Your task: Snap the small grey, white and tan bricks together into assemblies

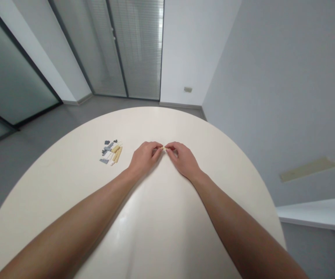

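A person's left hand (144,159) and right hand (184,159) pinch a small cream plastic brick (164,148) between curled fingertips over a round cream table (161,120), while a loose, unassembled spread of grey and tan bricks (111,153) lies just beside the left hand.

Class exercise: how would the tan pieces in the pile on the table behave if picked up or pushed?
The tan pieces look stiff and light, judging by their straight edges and small size. On the glossy tabletop they would probably slide when pushed. Lying flat, they seem unlikely to roll.
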`<state>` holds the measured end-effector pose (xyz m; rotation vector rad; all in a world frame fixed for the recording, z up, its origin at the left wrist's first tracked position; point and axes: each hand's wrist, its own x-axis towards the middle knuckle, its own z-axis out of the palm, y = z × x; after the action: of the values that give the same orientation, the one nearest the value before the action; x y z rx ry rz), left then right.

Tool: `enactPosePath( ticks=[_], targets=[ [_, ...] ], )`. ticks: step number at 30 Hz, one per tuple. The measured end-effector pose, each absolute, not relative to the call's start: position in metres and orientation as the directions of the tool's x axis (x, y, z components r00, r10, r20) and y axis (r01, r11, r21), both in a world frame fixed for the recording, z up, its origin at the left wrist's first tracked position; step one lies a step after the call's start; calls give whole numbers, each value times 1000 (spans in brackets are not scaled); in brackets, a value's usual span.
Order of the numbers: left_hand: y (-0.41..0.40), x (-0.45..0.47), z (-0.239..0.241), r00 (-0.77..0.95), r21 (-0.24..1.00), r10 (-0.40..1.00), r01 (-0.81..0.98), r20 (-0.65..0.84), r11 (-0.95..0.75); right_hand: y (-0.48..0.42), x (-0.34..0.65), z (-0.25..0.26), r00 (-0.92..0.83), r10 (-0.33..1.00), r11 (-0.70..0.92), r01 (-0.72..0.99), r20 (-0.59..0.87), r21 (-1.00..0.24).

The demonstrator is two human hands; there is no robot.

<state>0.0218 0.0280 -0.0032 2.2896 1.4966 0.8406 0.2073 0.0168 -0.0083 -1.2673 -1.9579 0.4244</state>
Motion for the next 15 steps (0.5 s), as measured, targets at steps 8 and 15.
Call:
enactPosePath(
  ticks=[8,15],
  targets=[
    [32,22,-8,280,519,909,751,310,-408,14,208,-11,-158,905,324,858,394,-399],
    [32,23,-9,289,501,901,755,324,-423,12,209,-5,-80,927,150,975,367,-166]
  ],
)
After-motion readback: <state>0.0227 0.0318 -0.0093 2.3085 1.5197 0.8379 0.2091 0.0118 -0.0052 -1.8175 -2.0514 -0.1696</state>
